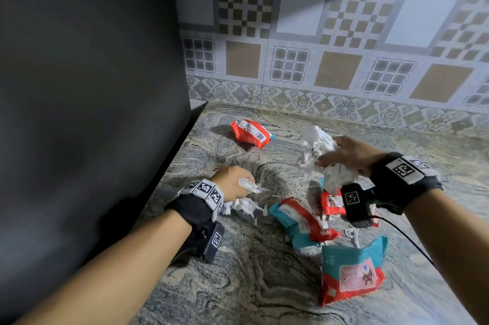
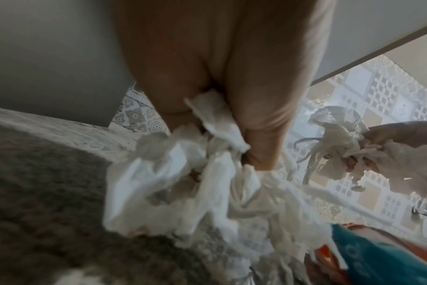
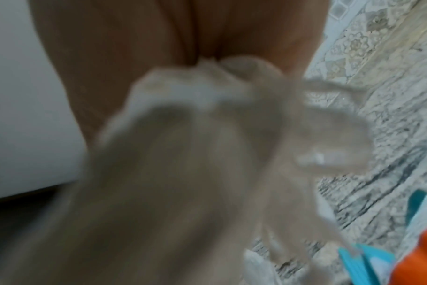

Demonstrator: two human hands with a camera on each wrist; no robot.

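Left hand [image 1: 231, 179] clutches a small tissue wad [image 1: 251, 187], with more shreds [image 1: 244, 205] lying under its wrist. Right hand [image 1: 349, 156] clutches a bigger tissue clump [image 1: 316, 151], held above wipe packets [image 1: 304, 221]. The paper looks feather-light, soft and easily torn, so it is best bunched whole in the fist.

you see a red packet [image 1: 250, 133] alone far back on the marbled counter [image 1: 238, 285], a red-and-teal packet [image 1: 301, 224] nearer, a teal-topped packet [image 1: 352, 271] (label up) closest, patterned tiles [image 1: 317, 60] behind, a dark panel [image 1: 92, 86] on the left.
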